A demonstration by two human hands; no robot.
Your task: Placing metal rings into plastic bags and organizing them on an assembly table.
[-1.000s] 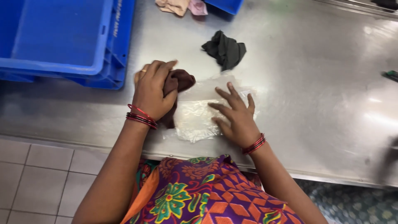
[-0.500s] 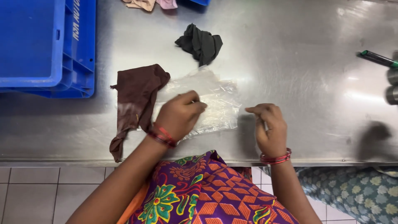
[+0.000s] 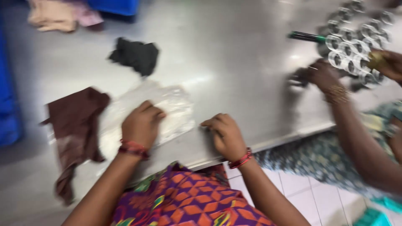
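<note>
Head view, looking down at the steel desk [image 3: 234, 54]. My left hand [image 3: 141, 124] lies knuckles-up on a clear plastic bag [image 3: 176, 109], fingers curled and pressing it flat against the metal; the bag sits near the desk's front edge, directly ahead of me. My right hand [image 3: 226, 134] rests just beside the bag's right end, fingers drawn together as if pinching something small, though motion blur hides whether anything is between them. A brown cloth [image 3: 75, 125] lies touching the bag's left side, one tail trailing toward the front edge. A dark cloth [image 3: 135, 54] sits farther back, apart from the bag. A blue crate [image 3: 9, 104] stands at the far left, and pale pink cloths [image 3: 63, 16] lie at the back.

To the right, another person's hand [image 3: 320, 75] works near a cluster of tape rolls [image 3: 356, 50] and a green pen [image 3: 307, 37].

Risks, as I judge them: the bag is thin and slick on polished steel, so uneven pressure from my left hand could let it slide or crease. The brown cloth's hanging tail could drag the piece off the desk if nudged. My right hand is close to the edge, so a small item pinched there could drop to the tiled floor [image 3: 293, 192]. The neighbour's reach is well apart from mine for now.
</note>
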